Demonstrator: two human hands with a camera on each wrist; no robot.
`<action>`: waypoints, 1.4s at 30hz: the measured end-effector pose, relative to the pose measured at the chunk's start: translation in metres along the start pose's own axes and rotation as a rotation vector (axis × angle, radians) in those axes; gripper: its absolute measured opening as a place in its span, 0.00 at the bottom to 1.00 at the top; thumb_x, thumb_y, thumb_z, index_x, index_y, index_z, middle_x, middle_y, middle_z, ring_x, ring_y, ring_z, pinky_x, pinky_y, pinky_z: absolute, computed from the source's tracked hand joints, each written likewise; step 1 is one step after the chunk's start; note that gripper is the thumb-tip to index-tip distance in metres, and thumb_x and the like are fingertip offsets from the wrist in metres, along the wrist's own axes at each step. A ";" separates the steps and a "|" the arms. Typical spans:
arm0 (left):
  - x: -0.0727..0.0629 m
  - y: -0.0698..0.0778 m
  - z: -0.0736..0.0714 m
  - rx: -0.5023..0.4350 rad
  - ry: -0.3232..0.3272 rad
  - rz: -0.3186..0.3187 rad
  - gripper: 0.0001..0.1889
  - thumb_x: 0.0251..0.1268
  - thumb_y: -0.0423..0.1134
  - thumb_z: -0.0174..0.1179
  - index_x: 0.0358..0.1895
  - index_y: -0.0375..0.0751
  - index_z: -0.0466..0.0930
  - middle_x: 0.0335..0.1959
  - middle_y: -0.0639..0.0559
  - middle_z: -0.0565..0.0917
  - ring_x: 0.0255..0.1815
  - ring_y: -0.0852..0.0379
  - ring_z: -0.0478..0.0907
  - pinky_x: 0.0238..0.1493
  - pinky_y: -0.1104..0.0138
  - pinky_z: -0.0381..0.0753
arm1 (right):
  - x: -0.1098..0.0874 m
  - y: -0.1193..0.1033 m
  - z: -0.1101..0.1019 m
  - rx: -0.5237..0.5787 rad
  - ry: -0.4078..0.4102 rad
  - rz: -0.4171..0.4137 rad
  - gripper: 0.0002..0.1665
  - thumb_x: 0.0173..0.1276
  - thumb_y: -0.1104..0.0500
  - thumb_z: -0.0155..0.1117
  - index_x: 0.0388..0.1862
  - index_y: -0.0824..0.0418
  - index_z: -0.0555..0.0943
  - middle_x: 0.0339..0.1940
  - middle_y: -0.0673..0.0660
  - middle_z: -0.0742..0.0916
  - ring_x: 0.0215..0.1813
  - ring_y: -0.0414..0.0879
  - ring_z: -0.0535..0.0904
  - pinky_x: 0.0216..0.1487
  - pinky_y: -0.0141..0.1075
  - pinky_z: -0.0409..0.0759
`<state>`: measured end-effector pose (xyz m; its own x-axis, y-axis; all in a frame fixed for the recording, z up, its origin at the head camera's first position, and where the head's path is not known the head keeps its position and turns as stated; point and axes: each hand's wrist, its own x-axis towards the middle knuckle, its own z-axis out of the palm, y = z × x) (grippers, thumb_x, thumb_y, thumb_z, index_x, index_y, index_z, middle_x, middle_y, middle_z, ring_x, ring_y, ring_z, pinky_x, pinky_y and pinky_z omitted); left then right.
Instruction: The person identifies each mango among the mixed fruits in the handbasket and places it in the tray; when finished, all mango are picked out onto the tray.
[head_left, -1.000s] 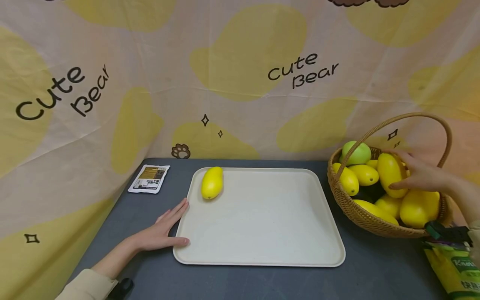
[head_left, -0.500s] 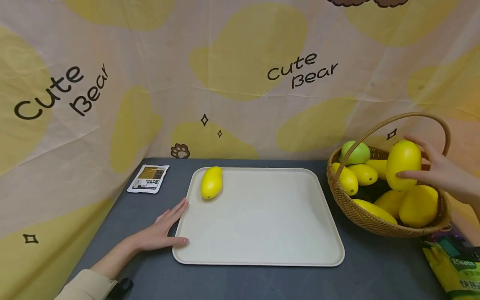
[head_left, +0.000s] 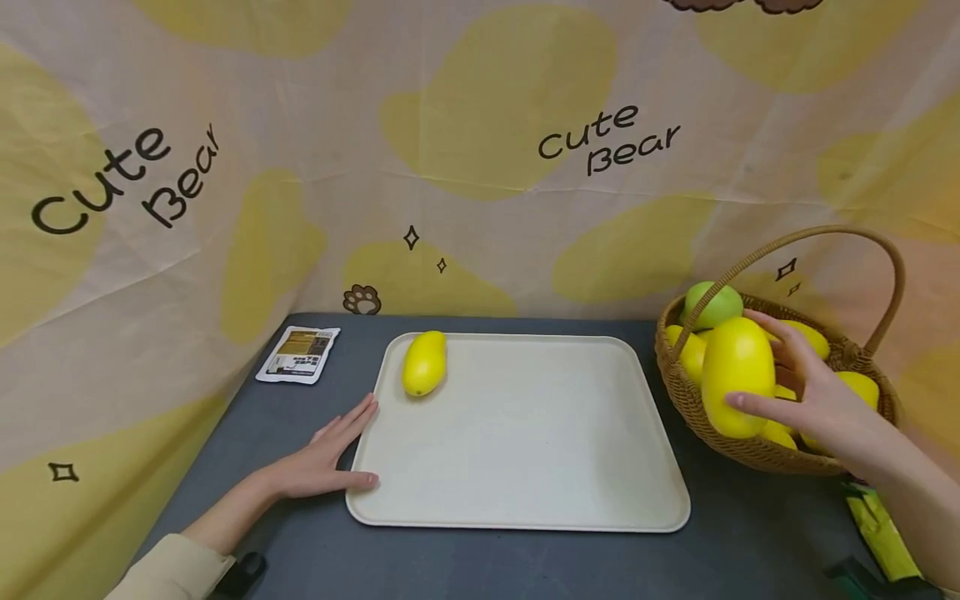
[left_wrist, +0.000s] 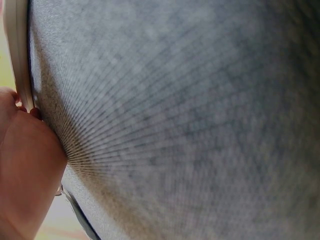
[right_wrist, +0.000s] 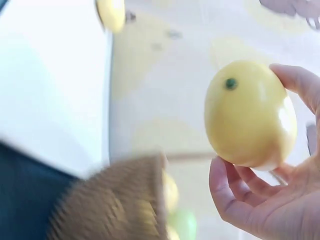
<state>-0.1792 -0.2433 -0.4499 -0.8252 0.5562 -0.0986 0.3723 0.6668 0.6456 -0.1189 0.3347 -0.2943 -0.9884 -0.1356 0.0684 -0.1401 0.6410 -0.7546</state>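
My right hand (head_left: 832, 404) holds a large yellow mango (head_left: 738, 367) between thumb and fingers, in front of the wicker basket's left part. In the right wrist view that mango (right_wrist: 250, 122) shows a green stem dot, with the fingertips curled against its sides. My left hand (head_left: 318, 467) lies at the left rim of a white tray (head_left: 525, 442), its fingers spread and the fingertips and thumb on the edge. A smaller yellow mango (head_left: 424, 363) rests in the tray's back left corner. The left wrist view shows part of the left hand (left_wrist: 30, 170) beside the tray's edge (left_wrist: 17, 55).
The wicker basket (head_left: 712, 429), with a tall arched handle (head_left: 892, 275), stands right of the tray and holds several yellow fruits and a green one (head_left: 714, 305). A white packet (head_left: 298, 355) lies at the back left. A yellow-green bag (head_left: 881, 533) is partly behind the right arm.
My right hand has lifted the large yellow mango from the basket's right side and carried it left toward the tray. The left hand has stayed in place.
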 end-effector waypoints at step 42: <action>-0.002 0.002 -0.004 0.001 -0.016 -0.003 0.55 0.58 0.59 0.64 0.79 0.39 0.40 0.80 0.44 0.38 0.77 0.39 0.40 0.70 0.40 0.34 | 0.150 -0.029 0.247 0.118 0.014 0.131 0.58 0.49 0.42 0.77 0.75 0.54 0.57 0.63 0.63 0.69 0.57 0.57 0.70 0.57 0.51 0.72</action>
<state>-0.1783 -0.2449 -0.4453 -0.8194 0.5621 -0.1128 0.3701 0.6688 0.6448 -0.2486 0.1094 -0.4230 -0.9986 -0.0454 -0.0272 -0.0029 0.5593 -0.8290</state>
